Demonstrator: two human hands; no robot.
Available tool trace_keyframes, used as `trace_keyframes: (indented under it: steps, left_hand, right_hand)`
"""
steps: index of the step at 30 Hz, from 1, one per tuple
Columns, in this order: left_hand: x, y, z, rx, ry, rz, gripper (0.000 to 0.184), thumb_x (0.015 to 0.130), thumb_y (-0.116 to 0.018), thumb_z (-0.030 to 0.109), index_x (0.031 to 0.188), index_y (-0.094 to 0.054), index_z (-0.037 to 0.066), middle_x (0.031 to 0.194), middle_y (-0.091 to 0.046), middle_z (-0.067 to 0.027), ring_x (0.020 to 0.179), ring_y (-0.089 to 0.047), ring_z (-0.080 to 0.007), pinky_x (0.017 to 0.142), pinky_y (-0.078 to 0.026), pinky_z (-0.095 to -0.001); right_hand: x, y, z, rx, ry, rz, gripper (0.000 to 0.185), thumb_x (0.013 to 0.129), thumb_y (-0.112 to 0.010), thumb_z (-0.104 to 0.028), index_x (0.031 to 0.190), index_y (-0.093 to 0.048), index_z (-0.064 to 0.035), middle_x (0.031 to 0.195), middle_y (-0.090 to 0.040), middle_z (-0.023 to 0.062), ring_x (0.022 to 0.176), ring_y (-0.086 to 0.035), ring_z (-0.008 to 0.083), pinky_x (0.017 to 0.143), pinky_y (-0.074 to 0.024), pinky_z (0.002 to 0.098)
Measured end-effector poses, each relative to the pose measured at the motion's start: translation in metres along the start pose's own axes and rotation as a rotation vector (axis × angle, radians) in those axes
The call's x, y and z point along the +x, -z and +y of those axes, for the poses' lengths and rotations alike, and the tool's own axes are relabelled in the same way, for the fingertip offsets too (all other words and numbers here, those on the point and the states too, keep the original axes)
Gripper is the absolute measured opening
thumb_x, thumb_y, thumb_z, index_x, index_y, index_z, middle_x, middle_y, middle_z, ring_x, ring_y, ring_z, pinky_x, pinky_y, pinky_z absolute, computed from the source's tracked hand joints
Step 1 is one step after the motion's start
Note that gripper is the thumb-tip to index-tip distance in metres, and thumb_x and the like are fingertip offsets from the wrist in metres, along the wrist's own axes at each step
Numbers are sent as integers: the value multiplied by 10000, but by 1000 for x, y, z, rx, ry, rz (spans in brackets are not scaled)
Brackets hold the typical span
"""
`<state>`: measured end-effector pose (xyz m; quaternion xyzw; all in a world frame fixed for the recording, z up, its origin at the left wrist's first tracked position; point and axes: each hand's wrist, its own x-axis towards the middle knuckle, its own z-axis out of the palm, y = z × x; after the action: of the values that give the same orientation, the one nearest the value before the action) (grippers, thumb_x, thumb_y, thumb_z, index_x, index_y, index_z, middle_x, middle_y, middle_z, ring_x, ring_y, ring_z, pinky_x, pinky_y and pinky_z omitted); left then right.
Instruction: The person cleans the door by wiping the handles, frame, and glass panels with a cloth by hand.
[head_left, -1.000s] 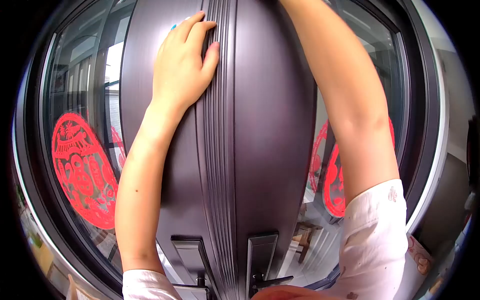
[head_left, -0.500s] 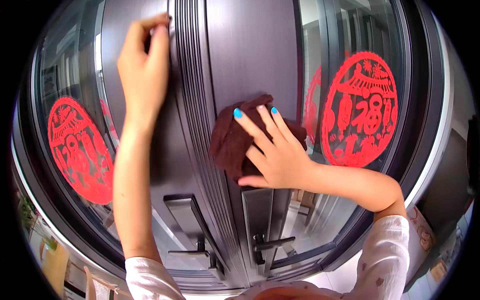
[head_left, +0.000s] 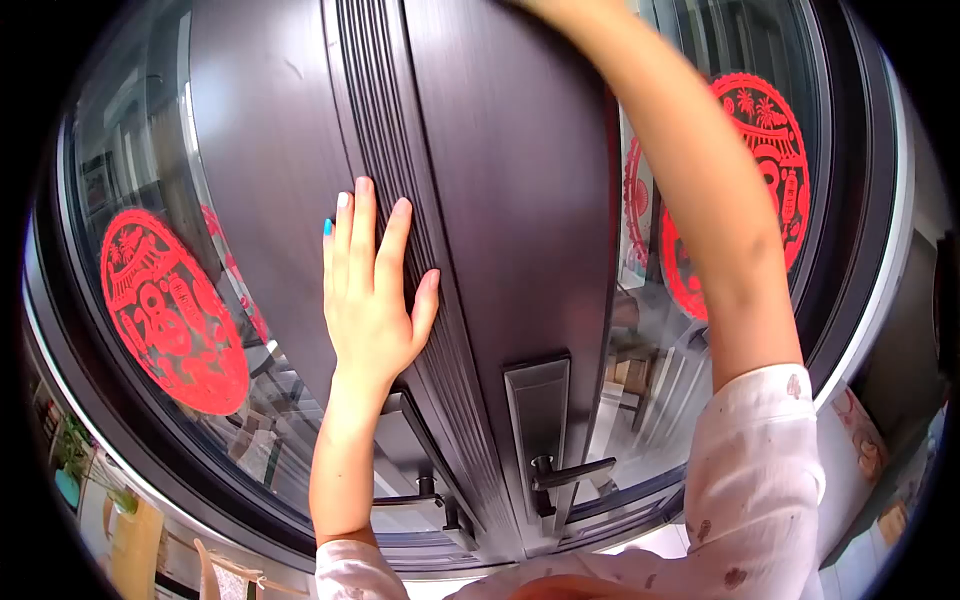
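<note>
Double doors (head_left: 515, 230) stand behind the left grip (head_left: 370, 285), which lies flat, fingers straight, clasping nothing, over the left edge of the ribbed strip (head_left: 372, 90). The right grip is past the view's top; its state cannot be told. Handles (head_left: 577, 473) sit lower; red decorations (head_left: 170, 325) mark the glass (head_left: 130, 165) at each side.

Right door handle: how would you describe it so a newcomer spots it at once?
Find the dark double door, then the ribbed strip down its middle. Low on the door, just right of that strip, the handle juts from a tall plate. Unlike its twin, partly hidden by the left forearm, it stands in full view and points right.
</note>
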<state>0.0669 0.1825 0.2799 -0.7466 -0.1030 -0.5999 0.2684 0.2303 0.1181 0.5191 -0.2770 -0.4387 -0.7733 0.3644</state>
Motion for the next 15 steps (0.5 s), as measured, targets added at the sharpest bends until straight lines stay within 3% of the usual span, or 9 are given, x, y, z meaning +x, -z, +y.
trace_keyframes:
  steps: [2, 3, 4, 6, 9, 12, 13, 14, 15]
  left_hand:
    - [0, -1, 2, -14, 15, 20, 585, 718, -575, 103, 1270, -392, 33, 1381, -288, -206, 1271, -280, -375, 1042, -207, -467]
    - [-1, -3, 2, -19, 11, 37, 571, 727, -552, 97, 1268, -387, 24, 1381, -290, -204, 1271, -280, -376, 1043, -206, -466]
    - [-1, -4, 1, -13, 9, 53, 562, 734, -540, 99, 1269, -385, 22, 1381, -290, -202, 1271, -279, -374, 1044, -205, -466]
    - [-1, -2, 4, 8, 13, 52, 589, 701, -563, 99, 1260, -396, 21, 1367, -317, -202, 1259, -298, -383, 1014, -244, -496]
    - [0, -4, 5, 18, -8, 72, 583, 695, -550, 72, 1257, -403, 28, 1365, -320, -204, 1256, -303, -381, 1015, -244, -495]
    - [-2, -2, 3, 14, -20, 55, 556, 730, -529, 85, 1267, -394, 30, 1374, -306, -196, 1269, -286, -365, 1035, -213, -475]
    - [-1, -3, 2, 12, -8, 49, 528, 763, -500, 92, 1274, -388, 28, 1383, -293, -190, 1282, -270, -351, 1055, -182, -456]
    - [-1, -3, 3, 17, -7, 51, 534, 761, -521, 97, 1274, -389, 32, 1384, -293, -189, 1284, -269, -345, 1055, -184, -454]
    - [-2, -3, 3, 18, -6, 51, 534, 761, -521, 97, 1274, -389, 32, 1384, -293, -189, 1284, -269, -345, 1055, -184, -454]
  right_hand:
    - [-51, 52, -33, -19, 116, -279, 328, 763, -503, -137, 1028, -529, 55, 1223, -409, 293, 1133, -382, 472, 959, -316, 519]
    - [-90, 73, -58, 217, -109, -369, 384, 662, -559, -157, 1019, -544, -17, 1168, -478, 210, 1076, -470, 414, 871, -412, 440]
    - [-125, 94, -78, 132, -23, -302, 391, 670, -552, -167, 1037, -559, -34, 1224, -451, 217, 1105, -452, 418, 892, -396, 455]
    - [-186, 150, -114, 311, -79, -554, 424, 644, -583, -185, 1052, -579, -68, 1346, -345, 192, 1194, -365, 435, 924, -364, 506]
    - [-211, 183, -120, 399, -105, -699, 377, 698, -567, -235, 1047, -586, -94, 1343, -370, 152, 1211, -360, 388, 960, -318, 490]
    - [-181, 151, -100, 340, -83, -558, 369, 713, -574, -224, 1049, -579, -72, 1347, -343, 179, 1224, -322, 419, 948, -316, 536]
    - [-157, 134, -86, 266, -125, -456, 382, 711, -579, -239, 1053, -569, -68, 1300, -392, 189, 1187, -374, 405, 969, -299, 501]
    - [-138, 108, -69, 194, -133, -318, 400, 707, -587, -228, 1068, -556, -59, 1260, -418, 198, 1158, -395, 411, 955, -321, 498]
    - [-111, 84, -47, 179, -136, -285, 399, 711, -582, -213, 1077, -547, -58, 1243, -428, 195, 1118, -418, 428, 886, -406, 466]
